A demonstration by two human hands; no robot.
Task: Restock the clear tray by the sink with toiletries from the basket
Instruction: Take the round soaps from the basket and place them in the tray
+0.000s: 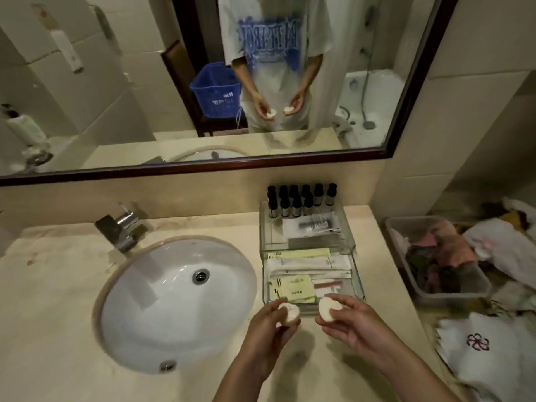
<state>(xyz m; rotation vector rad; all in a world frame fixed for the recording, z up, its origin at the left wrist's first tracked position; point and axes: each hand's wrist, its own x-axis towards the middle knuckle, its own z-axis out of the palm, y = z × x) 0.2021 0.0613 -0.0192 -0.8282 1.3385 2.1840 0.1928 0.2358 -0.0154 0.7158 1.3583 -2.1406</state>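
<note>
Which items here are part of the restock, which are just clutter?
In play: clear tray; small bottles; sachets; round soap in left hand; round soap in right hand; blue basket, in the mirror.

Lying about: sink; tap; grey bin; white towels.

- The round soap (pixel 288 314) in the left hand (pixel 268 329) is seen as white, and so is the soap (pixel 329 310) in the right hand (pixel 352 323).
- The tray (pixel 352 245) is shown as clear glass.
- The small bottles (pixel 301 200) are capped in black, with pale labels.
- Pale yellow is seen on the sachets (pixel 298 290); the tube (pixel 307 262) is white.
- The sink (pixel 177 303) is rendered white, with a silver drain.
- The counter (pixel 52 329) is coloured a mottled beige.
- The tap (pixel 121 230) is finished in shiny chrome.
- The mirror (pixel 203 166) is framed in dark brown.
- A blue basket (pixel 216 89) is reflected.
- A purple flower emblem is carried on the white towel (pixel 481 352).
</note>
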